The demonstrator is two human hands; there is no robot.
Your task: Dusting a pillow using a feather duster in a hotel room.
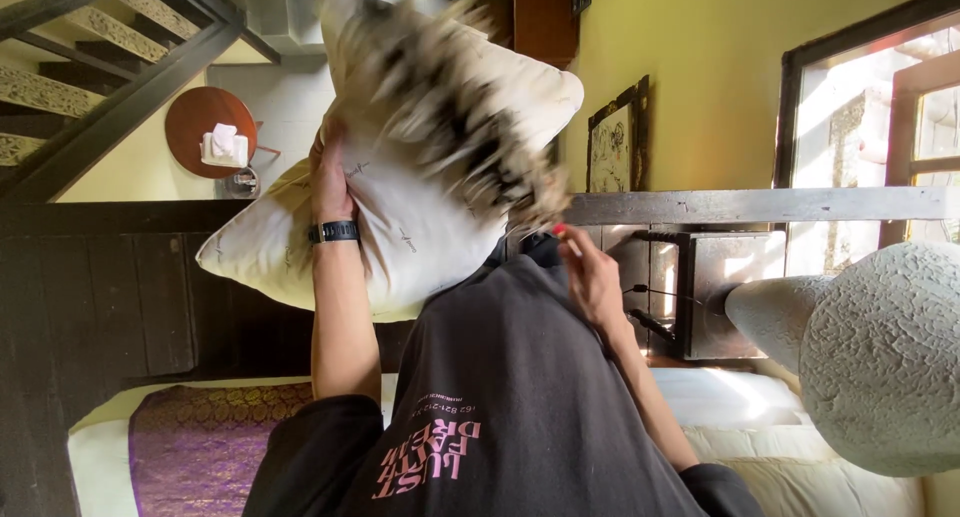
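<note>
The left hand (332, 182) grips the cream pillow (400, 187) held above the bed (760, 397); the right hand (590, 277), loosely curled, holds nothing. One-handed, the swinging pillow may slip free

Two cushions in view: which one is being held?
The cream pillow with the blurred dark pattern, gripped along its edge by the left hand. The grey textured cushion at the right edge has no hand on it.

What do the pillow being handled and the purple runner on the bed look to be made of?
The pillow: soft cream woven fabric, likely cotton, matte and creased, with a blurred dark fringed patch. The purple runner: patterned woven cloth with a slight sheen, possibly brocade or silk-like.
</note>
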